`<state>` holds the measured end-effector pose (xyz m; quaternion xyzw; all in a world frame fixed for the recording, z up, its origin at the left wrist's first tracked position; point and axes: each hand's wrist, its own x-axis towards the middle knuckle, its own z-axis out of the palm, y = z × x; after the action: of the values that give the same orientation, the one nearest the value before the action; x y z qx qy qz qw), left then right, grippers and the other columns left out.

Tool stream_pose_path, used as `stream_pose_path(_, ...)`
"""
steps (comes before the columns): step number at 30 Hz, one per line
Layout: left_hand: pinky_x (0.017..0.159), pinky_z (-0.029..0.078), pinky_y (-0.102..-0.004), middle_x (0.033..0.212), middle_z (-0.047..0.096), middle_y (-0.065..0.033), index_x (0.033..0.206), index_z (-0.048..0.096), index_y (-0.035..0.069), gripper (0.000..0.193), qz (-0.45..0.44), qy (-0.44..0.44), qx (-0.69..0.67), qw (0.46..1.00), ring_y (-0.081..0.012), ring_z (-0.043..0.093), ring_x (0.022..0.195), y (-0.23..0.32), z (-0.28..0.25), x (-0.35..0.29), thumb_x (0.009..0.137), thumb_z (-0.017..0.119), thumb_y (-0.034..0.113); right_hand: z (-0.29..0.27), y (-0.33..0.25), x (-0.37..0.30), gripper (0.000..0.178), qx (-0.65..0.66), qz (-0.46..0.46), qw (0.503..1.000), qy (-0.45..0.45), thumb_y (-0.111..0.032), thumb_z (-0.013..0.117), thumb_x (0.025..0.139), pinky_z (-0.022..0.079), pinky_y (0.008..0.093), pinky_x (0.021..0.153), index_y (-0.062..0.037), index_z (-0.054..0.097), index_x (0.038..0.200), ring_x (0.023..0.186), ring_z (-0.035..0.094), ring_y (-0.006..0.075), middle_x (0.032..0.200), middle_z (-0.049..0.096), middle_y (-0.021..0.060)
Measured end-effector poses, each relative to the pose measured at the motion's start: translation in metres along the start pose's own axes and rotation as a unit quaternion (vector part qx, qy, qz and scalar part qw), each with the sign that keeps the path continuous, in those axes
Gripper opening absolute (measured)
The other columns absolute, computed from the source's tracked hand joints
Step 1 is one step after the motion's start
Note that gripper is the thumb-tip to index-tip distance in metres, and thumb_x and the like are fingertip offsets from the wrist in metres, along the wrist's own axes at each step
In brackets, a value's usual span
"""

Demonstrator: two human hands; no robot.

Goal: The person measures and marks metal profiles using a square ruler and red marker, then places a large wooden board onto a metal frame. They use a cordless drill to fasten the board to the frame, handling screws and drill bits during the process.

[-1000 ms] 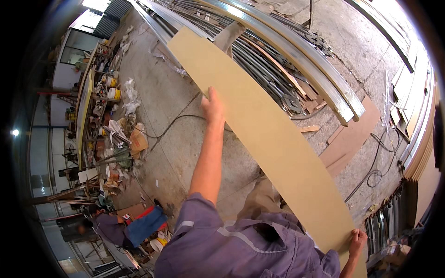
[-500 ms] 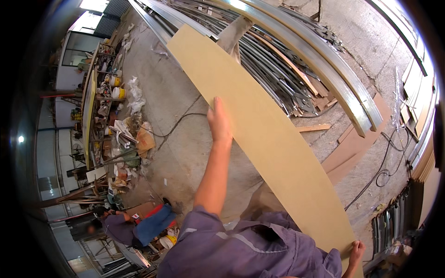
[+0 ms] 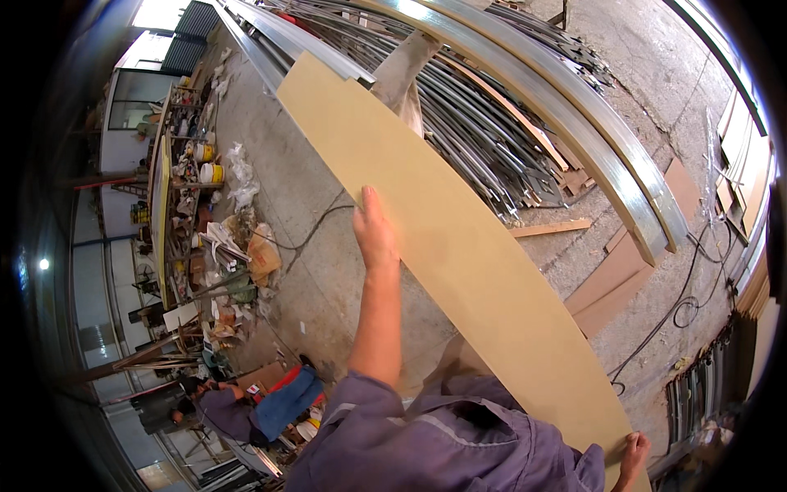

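A long, flat tan board [image 3: 459, 221] stretches diagonally across the middle of the view, from the upper left to the lower right close to my body. My left hand [image 3: 377, 234] grips its left edge, thumb along the rim and the other fingers hidden beneath. Down at the near right end, my right hand [image 3: 634, 453] is closed round the board's right edge. The far end of the board overlaps silvery metal profiles [image 3: 328, 51]; whether it touches them I cannot tell.
Two long metal-faced beams [image 3: 574, 123] run along the right of the board, above a stack of thin dark bars [image 3: 467, 123]. A black cable [image 3: 656, 328] loops on the floor at right. Clutter-filled shelving [image 3: 184, 205] stands at left. Another person [image 3: 246, 410] is at lower left.
The board's far end has shifted slightly left and up in view, and my left hand has moved a little left and down with it. Both hands keep their grip.
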<state>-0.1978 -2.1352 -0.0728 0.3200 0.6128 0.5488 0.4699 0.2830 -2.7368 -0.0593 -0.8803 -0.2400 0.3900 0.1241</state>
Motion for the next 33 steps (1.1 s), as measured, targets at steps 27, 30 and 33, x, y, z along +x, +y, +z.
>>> stream_pose_path(27, 0.083, 0.054, -0.0365, 0.112, 0.069, -0.0189, 0.116, 0.059, -0.013, 0.052, 0.131, 0.05, 0.048, 0.989, -0.0262, 0.069, 0.098, -0.017, -0.033, 0.038, 0.101, 0.056, 0.036, 0.002, -0.024, -0.016, 0.048, 0.024, -0.082, 0.995, 0.049, -0.037, 0.057, 0.1, 0.026, 0.0306, 0.053, -0.0029, 0.049, 0.067, 0.06, 0.035, 0.0069, 0.061, 0.038, -0.0044)
stream_pose_path(30, 0.083, 0.054, -0.0375, 0.111, 0.069, -0.0212, 0.115, 0.059, -0.015, 0.054, 0.128, 0.056, 0.081, 0.987, -0.0281, 0.069, 0.097, -0.009, -0.027, 0.023, 0.1, 0.057, 0.038, 0.013, -0.023, -0.022, 0.048, 0.061, -0.053, 0.995, 0.06, -0.037, 0.059, 0.099, 0.026, 0.0304, 0.052, -0.0037, 0.051, 0.066, 0.059, 0.036, 0.0065, 0.058, 0.037, -0.0044)
stream_pose_path(33, 0.081, 0.054, -0.0392, 0.109, 0.07, -0.025, 0.113, 0.06, -0.016, 0.059, 0.108, 0.1, 0.179, 0.973, -0.0309, 0.07, 0.096, -0.004, -0.024, 0.009, 0.099, 0.056, 0.041, 0.016, -0.035, -0.025, 0.049, 0.05, -0.088, 0.993, 0.061, -0.039, 0.059, 0.098, 0.03, 0.0333, 0.053, -0.0014, 0.053, 0.068, 0.058, 0.039, 0.0082, 0.056, 0.039, -0.0022)
